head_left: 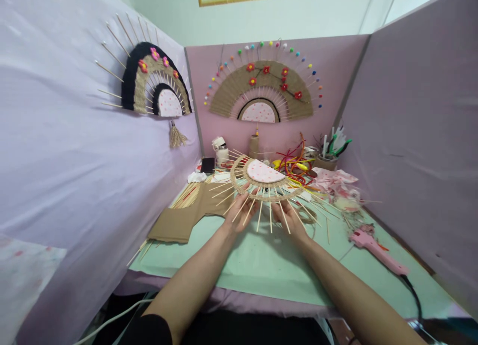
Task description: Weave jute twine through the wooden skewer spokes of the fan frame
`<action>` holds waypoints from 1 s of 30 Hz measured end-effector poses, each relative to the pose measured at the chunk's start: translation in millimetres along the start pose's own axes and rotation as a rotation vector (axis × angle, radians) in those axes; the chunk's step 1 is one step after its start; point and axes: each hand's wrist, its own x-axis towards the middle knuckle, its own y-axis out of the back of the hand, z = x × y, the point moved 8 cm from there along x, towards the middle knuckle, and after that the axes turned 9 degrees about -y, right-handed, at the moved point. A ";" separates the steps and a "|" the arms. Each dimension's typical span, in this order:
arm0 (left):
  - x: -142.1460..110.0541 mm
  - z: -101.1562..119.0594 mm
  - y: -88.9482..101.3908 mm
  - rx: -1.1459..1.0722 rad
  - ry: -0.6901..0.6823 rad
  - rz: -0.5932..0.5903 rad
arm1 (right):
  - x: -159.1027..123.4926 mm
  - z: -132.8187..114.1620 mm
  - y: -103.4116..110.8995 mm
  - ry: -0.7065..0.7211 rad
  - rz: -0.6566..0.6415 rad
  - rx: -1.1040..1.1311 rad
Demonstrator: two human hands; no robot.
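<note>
Held up over the table is a half-round fan frame (pixel 266 171) made of thin wooden sticks that radiate from a pink, dotted half-disc, with twine woven across them in bands. My left hand (pixel 242 210) grips its near side at the left, fingers partly behind the sticks. At the right, my right hand (pixel 289 219) has its fingers closed under the sticks of the same frame. A loop of twine (pixel 307 215) lies just beyond my right hand. The sticks cover parts of both hands.
A pink glue gun (pixel 379 250) with a black cord lies at the right. Brown cardboard (pixel 175 225) and a bundle of sticks (pixel 186 194) are at the left. Behind stand a white bottle (pixel 221 153), a twine spool (pixel 254 147) and a tool pot (pixel 325 162). Finished fans hang on the partitions.
</note>
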 end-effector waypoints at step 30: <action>-2.5 -13.1 16.0 -0.245 0.244 0.069 | -20.9 -2.4 -32.0 -0.007 -0.463 -0.059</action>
